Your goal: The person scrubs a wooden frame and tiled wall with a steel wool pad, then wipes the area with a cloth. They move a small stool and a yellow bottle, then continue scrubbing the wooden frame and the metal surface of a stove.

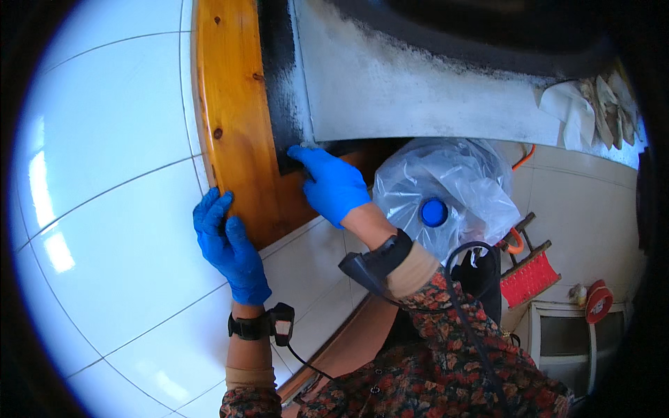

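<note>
My left hand, in a blue rubber glove, rests its fingers on the edge of a varnished wooden board near its corner. The fingers are slightly spread. My right hand, gloved the same way, reaches over the black strip set in the board. Its index finger extends to the lower corner of a soot-stained pale panel. The other fingers curl under the palm, so whether they hold anything is hidden. A black strap is around each wrist, with cables attached.
White glossy tiles border the board on the left. Clear plastic sheeting with a round blue cap lies beside my right forearm. Beyond are an orange hose, a small stool with a red seat and crumpled paper.
</note>
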The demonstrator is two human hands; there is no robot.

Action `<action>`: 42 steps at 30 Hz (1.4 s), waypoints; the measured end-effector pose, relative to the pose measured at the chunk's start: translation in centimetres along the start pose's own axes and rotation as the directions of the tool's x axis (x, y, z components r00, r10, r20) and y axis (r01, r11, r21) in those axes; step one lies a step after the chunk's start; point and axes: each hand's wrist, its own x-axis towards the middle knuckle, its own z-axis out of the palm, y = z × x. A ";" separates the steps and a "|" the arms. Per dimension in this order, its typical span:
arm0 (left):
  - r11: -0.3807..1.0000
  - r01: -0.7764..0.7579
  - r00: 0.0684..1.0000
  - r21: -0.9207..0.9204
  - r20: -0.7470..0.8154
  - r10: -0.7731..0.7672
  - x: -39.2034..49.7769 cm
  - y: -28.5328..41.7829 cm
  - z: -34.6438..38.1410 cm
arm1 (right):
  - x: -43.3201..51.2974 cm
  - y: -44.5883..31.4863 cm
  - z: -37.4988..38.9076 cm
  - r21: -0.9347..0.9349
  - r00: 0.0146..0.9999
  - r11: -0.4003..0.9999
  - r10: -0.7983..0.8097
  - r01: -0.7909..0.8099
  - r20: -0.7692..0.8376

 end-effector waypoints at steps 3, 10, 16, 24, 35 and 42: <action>0.999 -0.013 1.000 0.038 -0.004 0.013 0.0 0.1 0.0 | 0.1 0.0 0.0 -0.001 1.000 1.000 0.017 -0.017 0.010; 1.000 0.000 1.000 0.009 -0.006 0.000 0.2 0.5 0.1 | 0.4 0.7 0.5 -0.073 1.000 0.997 0.005 -0.007 -0.024; 1.000 0.005 1.000 -0.015 0.003 -0.005 0.2 0.5 0.0 | 3.2 -1.1 -0.7 -0.016 0.997 0.999 -0.042 0.041 -0.070; 1.000 0.012 1.000 -0.026 0.016 -0.012 0.2 0.6 -0.2 | 15.0 -6.3 -4.3 0.018 0.986 1.000 -0.004 0.007 -0.168; 0.994 0.109 0.993 -0.013 0.046 -0.108 0.5 1.6 -0.6 | 16.9 -6.2 -6.0 -0.021 0.995 0.999 0.031 -0.033 -0.097; 0.988 0.149 0.988 -0.040 0.034 -0.148 0.5 1.8 -0.7 | 17.6 -5.8 -6.5 -0.008 0.990 1.000 0.025 -0.027 -0.140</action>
